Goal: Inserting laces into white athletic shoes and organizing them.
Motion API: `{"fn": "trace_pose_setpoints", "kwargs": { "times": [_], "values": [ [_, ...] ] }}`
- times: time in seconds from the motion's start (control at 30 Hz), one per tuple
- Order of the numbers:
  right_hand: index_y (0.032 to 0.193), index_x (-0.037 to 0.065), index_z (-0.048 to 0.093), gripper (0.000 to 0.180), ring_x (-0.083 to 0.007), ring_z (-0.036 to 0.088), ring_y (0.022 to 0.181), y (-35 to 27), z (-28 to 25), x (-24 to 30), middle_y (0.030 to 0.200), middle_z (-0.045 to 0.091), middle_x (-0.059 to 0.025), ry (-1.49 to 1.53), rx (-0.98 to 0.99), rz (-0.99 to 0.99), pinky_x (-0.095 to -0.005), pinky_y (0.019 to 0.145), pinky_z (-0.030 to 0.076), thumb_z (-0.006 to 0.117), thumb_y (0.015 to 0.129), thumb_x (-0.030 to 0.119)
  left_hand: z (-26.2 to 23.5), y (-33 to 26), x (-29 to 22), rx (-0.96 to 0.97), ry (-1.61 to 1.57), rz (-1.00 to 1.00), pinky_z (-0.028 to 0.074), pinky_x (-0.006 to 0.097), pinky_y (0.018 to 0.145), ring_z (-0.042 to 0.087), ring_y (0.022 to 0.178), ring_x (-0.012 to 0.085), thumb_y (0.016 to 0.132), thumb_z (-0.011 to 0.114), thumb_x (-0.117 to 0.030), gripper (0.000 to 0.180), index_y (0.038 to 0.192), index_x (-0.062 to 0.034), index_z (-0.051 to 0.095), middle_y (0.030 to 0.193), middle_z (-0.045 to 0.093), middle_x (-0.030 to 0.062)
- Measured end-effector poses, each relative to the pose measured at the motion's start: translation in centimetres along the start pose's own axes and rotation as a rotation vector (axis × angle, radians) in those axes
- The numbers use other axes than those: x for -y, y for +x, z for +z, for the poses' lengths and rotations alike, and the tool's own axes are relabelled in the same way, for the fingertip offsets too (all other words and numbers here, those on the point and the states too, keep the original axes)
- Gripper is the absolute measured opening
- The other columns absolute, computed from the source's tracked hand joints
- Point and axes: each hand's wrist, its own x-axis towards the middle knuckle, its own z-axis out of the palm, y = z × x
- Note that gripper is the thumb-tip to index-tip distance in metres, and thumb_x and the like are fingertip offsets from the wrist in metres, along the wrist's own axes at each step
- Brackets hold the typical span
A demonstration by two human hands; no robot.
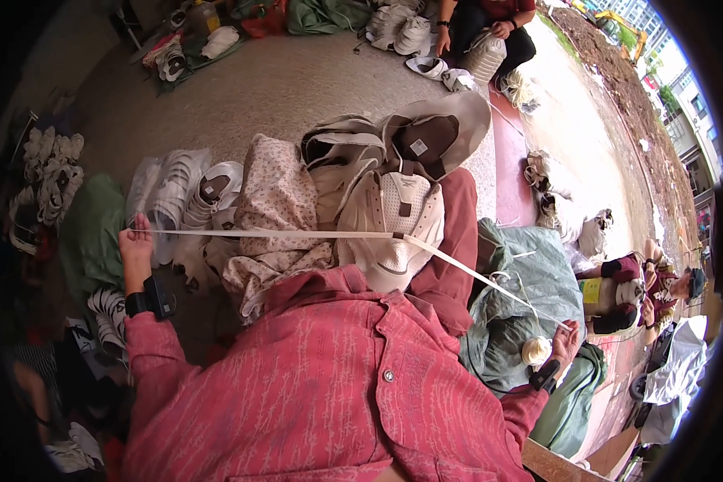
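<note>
A light-coloured shoe upper [360,215] rests at my lap, its toe toward me. One flat whitish shoelace [297,234] passes through the upper near its toe and is drawn out to both sides. At the far left, my left hand [137,241] is closed on one end, arm stretched out. My right hand [566,341] pinches the other end low on the right, beside a ball of cream lace [537,350]. Behind the upper lie more shoe uppers [438,136] with dark linings. A floral cloth [277,189] covers my left leg.
Stacked white shoe uppers [173,193] stand left, next to a green sack [96,233]. A grey-green sack [530,265] lies at my right. One person [490,32] sits at the top, another [655,297] at the far right. More bundled uppers [398,30] are on the ground beyond.
</note>
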Motion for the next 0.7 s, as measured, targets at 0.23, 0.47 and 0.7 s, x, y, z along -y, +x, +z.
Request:
{"fn": "trace_pose_setpoints", "kwargs": {
  "times": [0.23, 0.47, 0.7],
  "values": [
    [0.124, -0.004, 0.055, 0.027, -0.0202, 0.06, 0.094, -1.0, 0.3, -5.5, 0.111, 0.061, -0.0127, -0.195, -0.236, -0.054, -0.0288, 0.086, 0.051, 0.047, 0.099, 0.005, -5.4, 5.3, -9.6, -0.006, -0.315, -0.005, 0.061, 0.036, 0.072, 0.068, 0.08, 0.03, 0.092, 0.046, -0.01, 0.023, 0.072, 0.0001, 0.053, 0.103, 0.067, 0.0213],
    [0.129, 0.008, 0.053, 0.029, -0.0092, 0.043, 0.067, 0.0, -2.9, 1.8, 0.086, 0.05, -0.004, -0.361, 0.058, 0.104, -0.0164, 0.053, 0.04, 0.048, 0.101, 0.01, 2.3, -0.3, -3.3, 0.371, -0.013, 0.043, 0.033, 0.021, 0.038, 0.054, 0.063, 0.0087, 0.097, 0.049, -0.01, 0.018, 0.107, -0.0005, 0.06, 0.106, 0.067, 0.0128],
    [0.124, 0.003, 0.054, 0.03, -0.0049, 0.047, 0.058, -4.0, 12.5, -20.5, 0.101, 0.066, -0.0083, -0.653, 0.111, 0.064, -0.0155, 0.05, 0.038, 0.059, 0.096, 0.012, 18.2, -22.5, 8.7, 0.9, 0.781, -0.001, 0.042, 0.017, 0.056, 0.055, 0.072, 0.0046, 0.09, 0.057, -0.001, 0.025, 0.113, -0.0017, 0.065, 0.096, 0.063, 0.0017]
  ]
}}
